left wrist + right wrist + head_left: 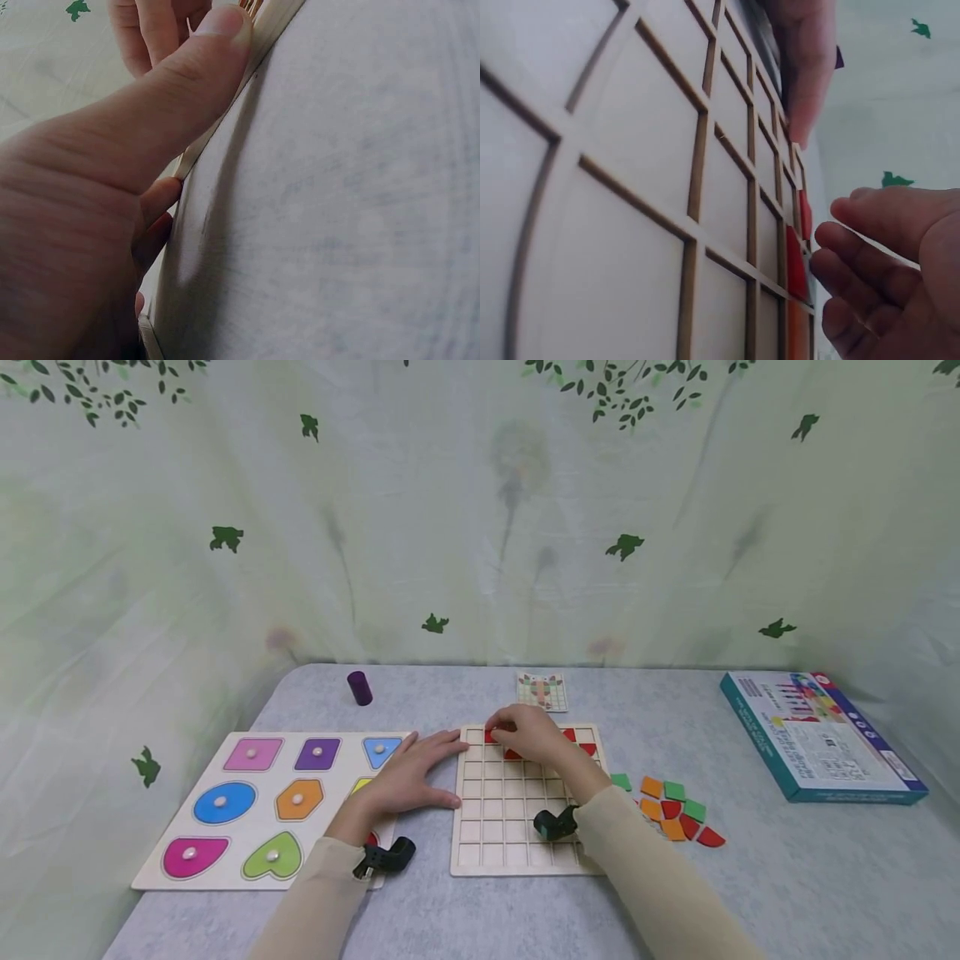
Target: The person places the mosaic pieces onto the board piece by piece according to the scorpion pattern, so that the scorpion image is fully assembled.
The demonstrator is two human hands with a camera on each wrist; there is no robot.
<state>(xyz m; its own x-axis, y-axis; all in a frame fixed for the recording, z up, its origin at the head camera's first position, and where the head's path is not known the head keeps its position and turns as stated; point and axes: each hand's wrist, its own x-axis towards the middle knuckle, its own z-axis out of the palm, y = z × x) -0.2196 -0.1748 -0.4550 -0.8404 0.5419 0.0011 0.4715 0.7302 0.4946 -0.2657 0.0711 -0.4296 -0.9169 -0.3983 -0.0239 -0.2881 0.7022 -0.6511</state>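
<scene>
Head view: one grid board [495,835] lies flat on the table [420,927] and serves as landmark.
Red pieces [588,748]: four show in the board's far rows; the right hand may hide others.
Orange piece [798,330]: at least one sits in the board, per the right wrist view.
Left hand [416,777]: at the board's left edge, thumb touching it; grip relaxed, fingers extended, clasping nothing.
Right hand [528,735]: over the board's far rows, fingers bent, tips beside a red piece; cannot tell whether the grip pinches anything.
Loose pieces [695,811]: right of the board; three green, three orange, three red counted, more partly behind the right sleeve [660,877].
Handling, pieces: judged light, thin, stiff and rather smooth; best pinched by opposite edges.
Handling, board: judged rigid and fairly light, liable to slide; best steadied at its rim.
Pattern card [555,697]: one, just beyond the board.
Knob puzzle [288,777]: one, left of the board, nine shapes, two partly covered.
Purple cylinder [360,688]: one, beyond the board to its left.
Box [832,752]: one, well right of the board.
</scene>
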